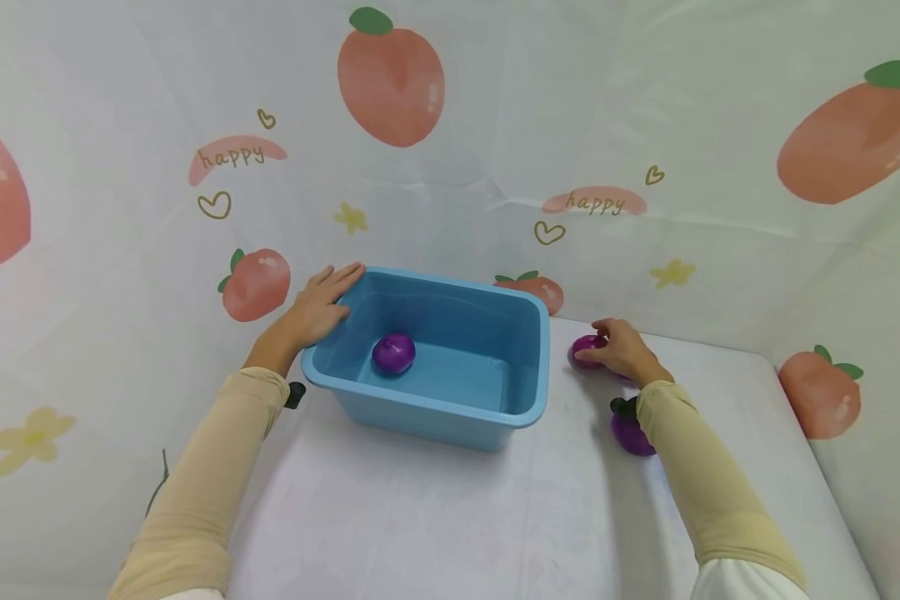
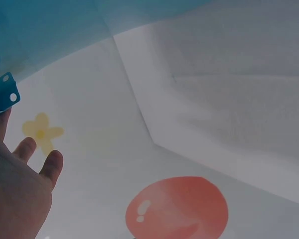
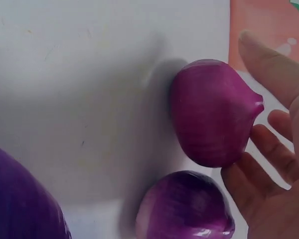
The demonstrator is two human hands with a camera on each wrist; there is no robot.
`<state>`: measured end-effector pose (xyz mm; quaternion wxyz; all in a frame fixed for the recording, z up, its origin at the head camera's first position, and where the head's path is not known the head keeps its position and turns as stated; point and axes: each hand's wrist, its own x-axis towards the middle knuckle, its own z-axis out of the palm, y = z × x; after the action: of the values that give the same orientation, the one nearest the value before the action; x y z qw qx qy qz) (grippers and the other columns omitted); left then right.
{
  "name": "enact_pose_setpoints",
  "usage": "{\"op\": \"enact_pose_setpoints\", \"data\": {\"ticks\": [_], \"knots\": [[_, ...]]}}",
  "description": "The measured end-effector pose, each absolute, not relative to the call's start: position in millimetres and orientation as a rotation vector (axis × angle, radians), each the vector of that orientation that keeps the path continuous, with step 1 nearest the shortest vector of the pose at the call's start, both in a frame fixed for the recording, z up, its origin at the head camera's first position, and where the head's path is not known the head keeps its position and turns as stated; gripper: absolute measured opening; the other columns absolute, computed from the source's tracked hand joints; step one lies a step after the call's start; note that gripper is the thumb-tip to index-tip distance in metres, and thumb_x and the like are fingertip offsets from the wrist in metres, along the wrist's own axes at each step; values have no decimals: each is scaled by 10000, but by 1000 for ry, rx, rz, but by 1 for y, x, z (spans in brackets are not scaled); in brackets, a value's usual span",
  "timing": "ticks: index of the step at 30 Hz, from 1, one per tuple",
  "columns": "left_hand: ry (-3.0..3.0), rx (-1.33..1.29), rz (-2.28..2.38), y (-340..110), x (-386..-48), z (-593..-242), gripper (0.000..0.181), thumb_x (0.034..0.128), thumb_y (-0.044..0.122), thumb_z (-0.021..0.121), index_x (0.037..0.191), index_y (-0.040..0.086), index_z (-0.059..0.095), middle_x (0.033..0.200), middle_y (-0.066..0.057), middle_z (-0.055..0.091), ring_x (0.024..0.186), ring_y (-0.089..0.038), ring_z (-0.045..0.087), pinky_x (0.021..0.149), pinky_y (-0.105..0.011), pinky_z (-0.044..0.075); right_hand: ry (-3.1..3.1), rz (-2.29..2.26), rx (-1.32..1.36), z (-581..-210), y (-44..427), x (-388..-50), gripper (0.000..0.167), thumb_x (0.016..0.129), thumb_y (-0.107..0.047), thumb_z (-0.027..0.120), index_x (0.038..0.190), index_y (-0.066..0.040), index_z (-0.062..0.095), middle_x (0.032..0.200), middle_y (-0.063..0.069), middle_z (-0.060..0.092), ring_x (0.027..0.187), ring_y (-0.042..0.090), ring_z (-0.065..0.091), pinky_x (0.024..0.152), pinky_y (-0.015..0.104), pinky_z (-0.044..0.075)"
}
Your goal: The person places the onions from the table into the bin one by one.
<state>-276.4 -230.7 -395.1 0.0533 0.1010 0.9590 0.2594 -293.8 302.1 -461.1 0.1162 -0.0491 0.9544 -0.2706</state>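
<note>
A blue plastic tub (image 1: 427, 423) stands on the white table, with one purple onion (image 1: 393, 353) lying inside near its left end. My left hand (image 1: 319, 307) rests on the tub's left rim, fingers fairly straight. My right hand (image 1: 624, 350) reaches over a purple-red onion (image 3: 214, 112) on the table right of the tub. Its fingertips are at the onion's side, while the thumb stands apart from it in the right wrist view. Beside that onion lies a second, darker one (image 3: 187, 206), mostly hidden by the hand in the head view.
A larger, dark purple rounded thing (image 1: 633, 433) lies under the right wrist, partly hidden by the forearm. White cloth (image 1: 450, 192) printed with peaches, hearts and flowers hangs behind the tub and along the sides of the table (image 1: 420, 517).
</note>
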Motion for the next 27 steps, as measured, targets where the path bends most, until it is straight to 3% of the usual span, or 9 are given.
{"op": "enact_pose_setpoints", "data": {"ticks": [5,14,27], "knots": [[2908,312,794,-231,-276,-395,749,954,165,400,1643,335,160,1742,32,123,1614,-370,-27,1188,-787,-20,2756,-728,-117,-465,299,-290,763,879,-373,772,1451,31,469,1350,304,468,1255,444,463,1064,631,448],[2917,318,782,-231,-276,-396,752,951,160,394,1644,333,159,1742,34,123,1612,-374,-19,1187,-789,-11,2734,-736,-127,-469,297,-292,732,891,-310,768,1459,23,446,1409,300,523,1300,468,500,1098,633,451],[2905,317,812,-231,-278,-395,747,955,163,405,1643,332,168,1742,29,127,1611,-379,-21,1181,-796,-18,2762,-900,-99,-452,290,-285,831,873,-399,778,1509,-25,395,1429,266,446,1329,432,432,1057,576,502]]}}
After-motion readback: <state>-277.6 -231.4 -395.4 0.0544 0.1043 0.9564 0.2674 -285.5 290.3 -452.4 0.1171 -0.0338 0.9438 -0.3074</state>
